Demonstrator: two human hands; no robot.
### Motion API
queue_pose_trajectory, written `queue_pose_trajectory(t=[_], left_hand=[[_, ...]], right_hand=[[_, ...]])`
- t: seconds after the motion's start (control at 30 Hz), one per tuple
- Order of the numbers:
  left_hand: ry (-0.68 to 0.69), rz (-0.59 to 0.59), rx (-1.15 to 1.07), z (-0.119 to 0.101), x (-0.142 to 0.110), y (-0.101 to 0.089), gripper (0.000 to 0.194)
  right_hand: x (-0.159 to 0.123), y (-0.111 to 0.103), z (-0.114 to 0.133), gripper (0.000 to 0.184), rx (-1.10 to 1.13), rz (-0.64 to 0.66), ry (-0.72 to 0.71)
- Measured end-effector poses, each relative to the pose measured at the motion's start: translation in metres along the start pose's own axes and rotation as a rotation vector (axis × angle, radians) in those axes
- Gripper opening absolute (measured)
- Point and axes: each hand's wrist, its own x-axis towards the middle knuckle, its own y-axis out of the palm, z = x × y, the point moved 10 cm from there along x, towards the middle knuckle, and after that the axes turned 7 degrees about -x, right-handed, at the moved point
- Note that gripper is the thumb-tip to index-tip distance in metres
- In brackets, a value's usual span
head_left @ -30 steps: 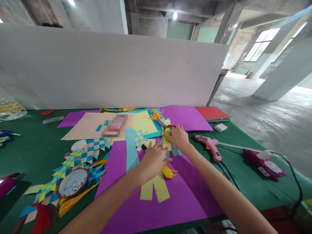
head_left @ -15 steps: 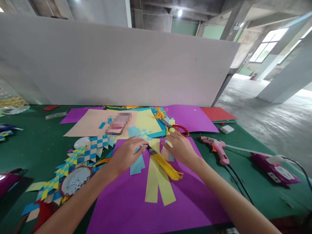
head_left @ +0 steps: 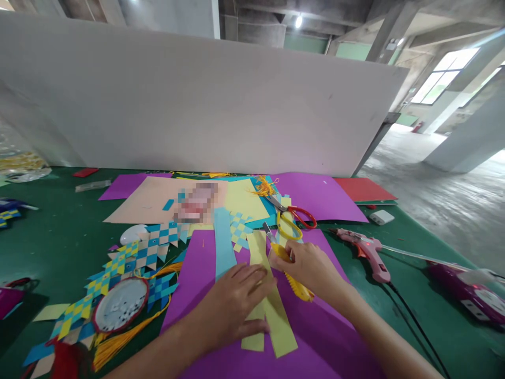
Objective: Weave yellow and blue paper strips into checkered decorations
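Note:
My left hand (head_left: 236, 300) lies palm down with its fingers spread over two pale yellow paper strips (head_left: 279, 321), which rest on a purple sheet (head_left: 307, 326). My right hand (head_left: 307, 268) is closed around a yellow utility knife (head_left: 299, 288). Its blade points away from me, beyond the far end of the strips. A light blue paper strip (head_left: 224, 242) lies just past my left hand. Beside it is a small woven piece of yellow and blue paper (head_left: 239, 229). Scissors (head_left: 290, 210) with red and yellow handles lie beyond my right hand.
A pink glue gun (head_left: 369, 252) with its cord lies at right, near a purple power strip (head_left: 469, 289). Woven paper fish (head_left: 158, 242), a dish of small beads (head_left: 121, 304) and an orange tassel (head_left: 126, 337) are at left. A white board (head_left: 205, 105) stands behind.
My right hand has closed around the utility knife, which has shifted to the right. My left hand has come nearer and now lies on the yellow strips.

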Motion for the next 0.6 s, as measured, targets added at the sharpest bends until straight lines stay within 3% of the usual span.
queue_pose_trajectory(t=[0.13, 0.23, 0.33, 0.43, 0.5, 0.6], left_hand=[[-0.028, 0.020, 0.052, 0.002, -0.001, 0.001, 0.063], [-0.026, 0.014, 0.065, 0.000, 0.000, -0.001, 0.062], [-0.027, -0.055, 0.102, 0.000, 0.000, -0.008, 0.045], [-0.123, -0.206, 0.173, 0.014, -0.005, -0.021, 0.018], [-0.229, -0.278, 0.177, 0.031, -0.011, -0.029, 0.018], [-0.386, -0.271, 0.113, 0.055, -0.018, -0.030, 0.022]], right_hand=[[-0.004, 0.000, -0.009, 0.041, -0.131, -0.023, 0.034], [-0.008, -0.009, -0.004, 0.033, -0.178, -0.119, 0.020], [-0.016, -0.018, 0.024, 0.021, -0.088, -0.240, -0.164], [-0.031, -0.014, 0.060, 0.016, 0.023, -0.257, -0.432], [-0.041, -0.006, 0.077, 0.036, 0.053, -0.250, -0.561], [-0.051, 0.008, 0.089, 0.077, 0.019, -0.259, -0.678]])
